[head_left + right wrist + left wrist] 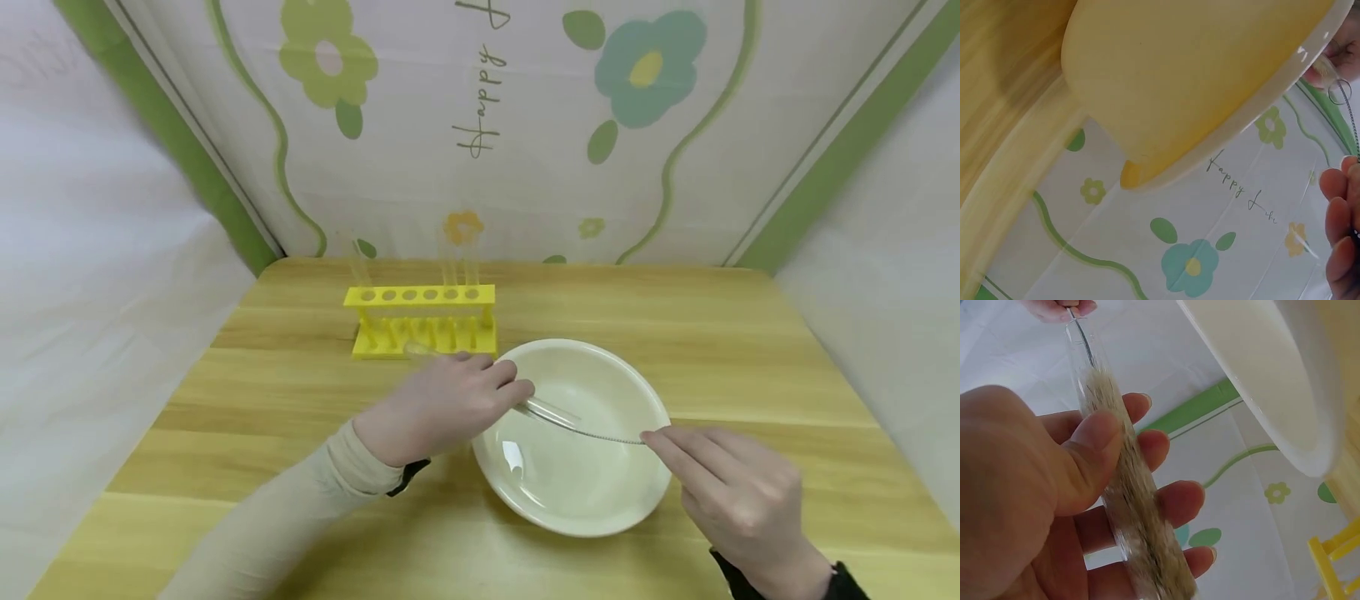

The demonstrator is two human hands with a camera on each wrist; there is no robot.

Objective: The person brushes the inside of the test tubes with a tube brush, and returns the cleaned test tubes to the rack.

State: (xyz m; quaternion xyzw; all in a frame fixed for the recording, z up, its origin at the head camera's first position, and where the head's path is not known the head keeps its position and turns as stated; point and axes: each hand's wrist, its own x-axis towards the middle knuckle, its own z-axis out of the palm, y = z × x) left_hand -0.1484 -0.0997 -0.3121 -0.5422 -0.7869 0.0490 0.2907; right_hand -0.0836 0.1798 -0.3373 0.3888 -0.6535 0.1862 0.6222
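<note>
Hands point(446, 400) curl, left point(1029, 475) round tube point(553, 412) (right point(727, 483) pinching brush point(1135, 506)).

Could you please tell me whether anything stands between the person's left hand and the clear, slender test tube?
Nothing visible does: the left hand grips the clear, slender test tube directly. The pale-bristled brush is inside it, its thin grey wire handle running out to the right hand, which pinches it.

Soft, even light fills the head view; glare sits in the bowl point(570, 496), and shadow darkens the desk point(750, 358) beneath the sleeve point(300, 500). The brush point(1155, 550) looks smeared; the right wrist view is dimmer.
</note>
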